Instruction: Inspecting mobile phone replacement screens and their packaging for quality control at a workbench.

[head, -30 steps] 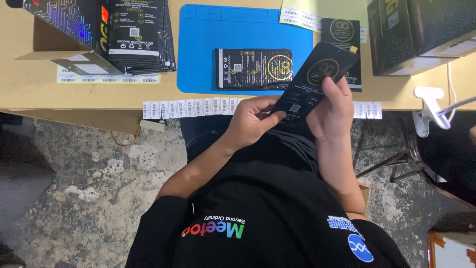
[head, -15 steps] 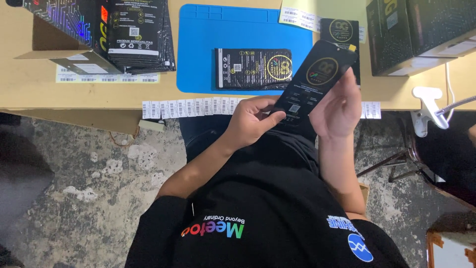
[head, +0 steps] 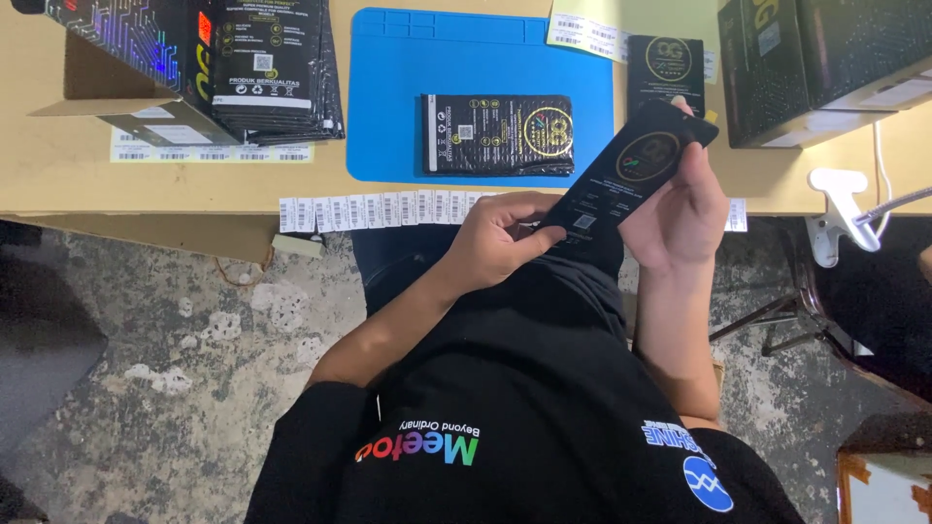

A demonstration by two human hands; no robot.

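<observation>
— Above the person's lap, just near the table (head: 194, 189) edge, what do the hands have?

— A slim black packet (head: 631, 165), tilted. The right hand (head: 684, 209) has its fingers closed round the far end; the left hand (head: 500, 238) pinches the near corner.

— How far along does it look?

— One matching black packet (head: 498, 134) already lies flat on the blue mat (head: 388, 97). I'd judge the held one is not yet labelled or laid down.

— And the labels?

— A strip of white barcode stickers (head: 379, 211) runs along the near table edge. More white stickers (head: 582, 34) lie far, past the mat. Stacked black packets (head: 277, 68) sit far left in a cardboard box (head: 92, 92); dark cartons (head: 815, 63) stand far right.
</observation>
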